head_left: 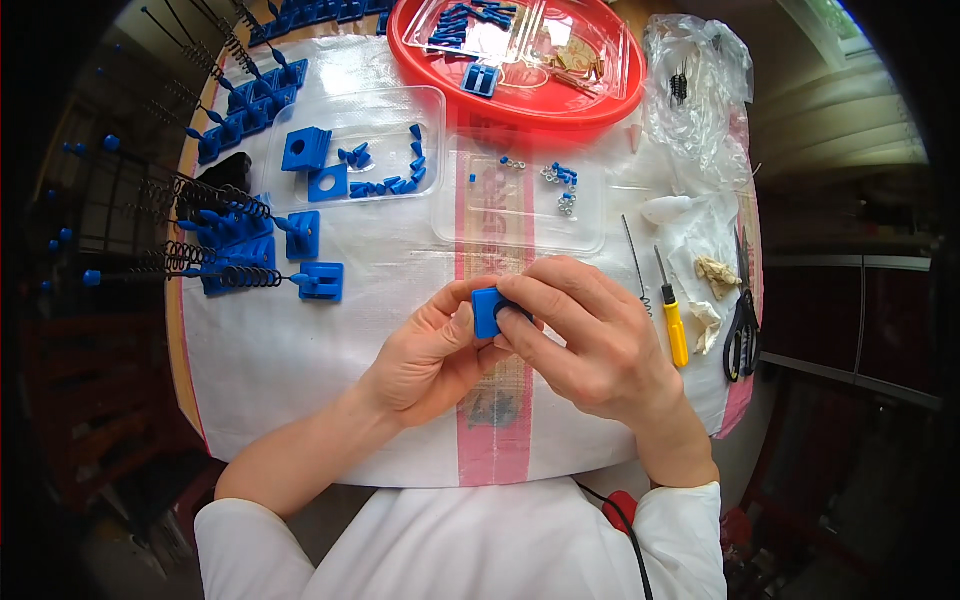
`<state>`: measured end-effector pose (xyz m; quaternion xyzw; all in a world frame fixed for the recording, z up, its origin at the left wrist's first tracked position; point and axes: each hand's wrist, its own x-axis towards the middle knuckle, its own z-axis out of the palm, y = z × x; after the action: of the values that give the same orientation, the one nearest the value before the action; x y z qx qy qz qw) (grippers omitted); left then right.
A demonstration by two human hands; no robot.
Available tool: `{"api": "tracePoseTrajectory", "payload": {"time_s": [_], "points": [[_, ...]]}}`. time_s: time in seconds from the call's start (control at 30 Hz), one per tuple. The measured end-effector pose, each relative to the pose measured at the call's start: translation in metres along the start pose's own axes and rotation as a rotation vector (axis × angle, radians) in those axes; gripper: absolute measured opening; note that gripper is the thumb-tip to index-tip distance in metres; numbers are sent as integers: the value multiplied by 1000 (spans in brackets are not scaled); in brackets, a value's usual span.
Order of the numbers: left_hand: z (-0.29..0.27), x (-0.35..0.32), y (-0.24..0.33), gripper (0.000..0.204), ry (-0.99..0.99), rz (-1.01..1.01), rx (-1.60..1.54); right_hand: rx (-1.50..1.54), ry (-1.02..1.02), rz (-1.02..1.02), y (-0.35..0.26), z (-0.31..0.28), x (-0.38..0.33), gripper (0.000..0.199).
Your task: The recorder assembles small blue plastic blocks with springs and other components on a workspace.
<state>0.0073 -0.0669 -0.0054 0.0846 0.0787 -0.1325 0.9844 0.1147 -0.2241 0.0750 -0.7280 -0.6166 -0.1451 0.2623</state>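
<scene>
Both hands meet above the middle of the table around one small blue square plastic piece. My left hand pinches it from the left side, thumb toward me. From the right, my right hand has its fingers closed over the piece's right part and hides much of it. A dark round edge shows beside the right fingertips; I cannot make out whether it is a hole or a separate part. Beyond the hands lies a clear plastic lid with small blue parts and metal nuts on it.
A clear tray holds blue blocks and cones. Blue bases with black springs crowd the left side. Behind stands a red basin of parts. To the right lie a yellow screwdriver, black scissors and a plastic bag.
</scene>
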Motion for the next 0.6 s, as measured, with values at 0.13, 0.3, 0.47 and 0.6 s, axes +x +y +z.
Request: {"api": "tracePoseTrajectory", "payload": {"time_s": [0.13, 0.3, 0.47, 0.6], "points": [[0, 0, 1, 34, 1, -4, 6, 1, 4, -18, 2, 0, 0, 23], [0, -1, 1, 34, 8, -8, 18, 0, 1, -19, 2, 0, 0, 22], [2, 0, 1, 34, 2, -17, 31, -9, 6, 9, 0, -1, -2, 26], [4, 0, 2, 34, 7, -16, 29, -5, 2, -4, 1, 0, -2, 26]]}}
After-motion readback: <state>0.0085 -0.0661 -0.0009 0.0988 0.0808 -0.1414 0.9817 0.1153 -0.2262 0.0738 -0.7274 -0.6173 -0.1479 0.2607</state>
